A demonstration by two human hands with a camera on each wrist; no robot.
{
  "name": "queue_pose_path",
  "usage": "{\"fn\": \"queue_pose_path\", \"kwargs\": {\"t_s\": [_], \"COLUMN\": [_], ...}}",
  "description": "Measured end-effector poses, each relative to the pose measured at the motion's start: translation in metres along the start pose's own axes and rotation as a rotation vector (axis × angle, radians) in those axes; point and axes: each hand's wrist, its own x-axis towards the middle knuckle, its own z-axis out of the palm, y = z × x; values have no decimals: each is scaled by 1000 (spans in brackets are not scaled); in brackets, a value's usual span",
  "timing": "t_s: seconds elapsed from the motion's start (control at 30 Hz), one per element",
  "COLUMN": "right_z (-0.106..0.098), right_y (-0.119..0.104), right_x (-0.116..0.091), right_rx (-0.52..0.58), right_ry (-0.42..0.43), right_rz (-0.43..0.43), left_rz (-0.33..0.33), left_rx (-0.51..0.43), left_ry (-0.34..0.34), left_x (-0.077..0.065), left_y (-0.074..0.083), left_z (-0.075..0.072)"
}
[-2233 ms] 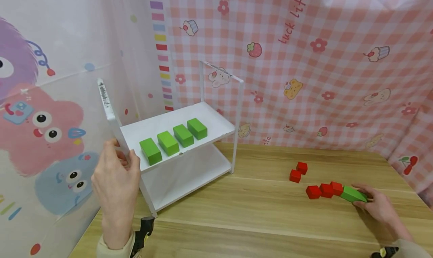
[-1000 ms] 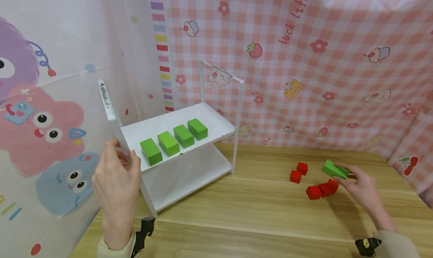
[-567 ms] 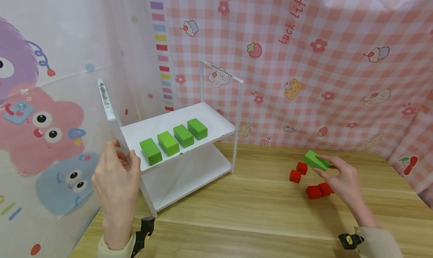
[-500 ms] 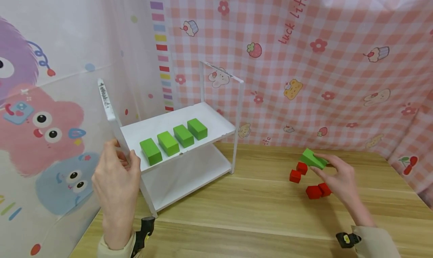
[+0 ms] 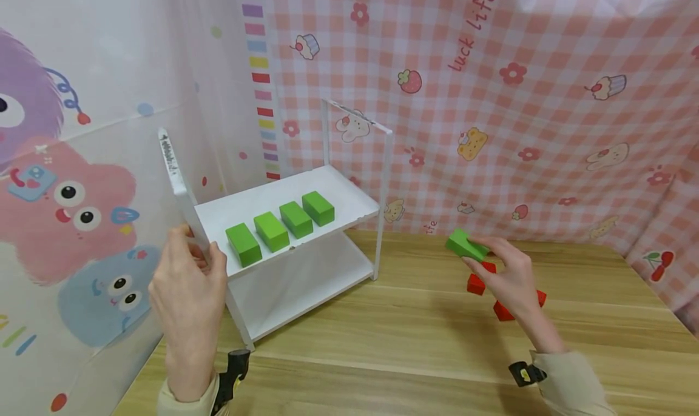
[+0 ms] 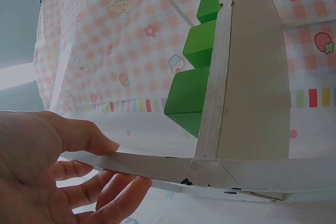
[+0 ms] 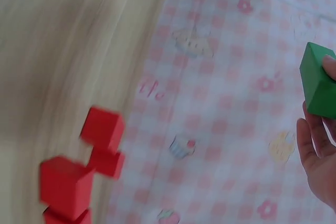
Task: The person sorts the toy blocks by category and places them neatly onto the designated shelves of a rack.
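Note:
A small white two-tier shelf [image 5: 295, 304] stands at the left of the table, with several green blocks [image 5: 297, 219] in a row on its upper tier. My left hand [image 5: 191, 295] grips the shelf's left side post; in the left wrist view, the thumb and fingers pinch the white post [image 6: 152, 167]. Above the table, right of the shelf, my right hand [image 5: 510, 276] holds another green block [image 5: 463, 244] between thumb and fingers. In the right wrist view that block [image 7: 319, 90] shows at the right edge. Under the right hand lie several red cubes [image 5: 476, 284], partly hidden by it.
The wooden table [image 5: 382, 355] runs under everything. Behind it hangs a pink checked cloth [image 5: 573, 119], and a white cloth with cartoon figures [image 5: 109, 161] covers the left side. Upright posts and a top bar [image 5: 357, 114] frame the shelf's right end.
My right hand has lifted the green block off the table beside the red cubes and carried it left toward the shelf. My left hand has stayed on the shelf post.

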Motion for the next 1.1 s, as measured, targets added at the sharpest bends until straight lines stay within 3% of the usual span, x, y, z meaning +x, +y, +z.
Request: {"fn": "queue_pose_path", "kwargs": {"t_s": [0.53, 1.1], "right_z": [59, 107], "right_y": [-50, -96], "right_x": [38, 66], "right_rx": [89, 102], "right_ry": [16, -3], "right_rz": [-146, -59], "left_rz": [-2, 4], "left_rx": [4, 2], "left_ry": [-7, 1], "left_x": [0, 0], "left_y": [1, 0], "left_z": [0, 1]}}
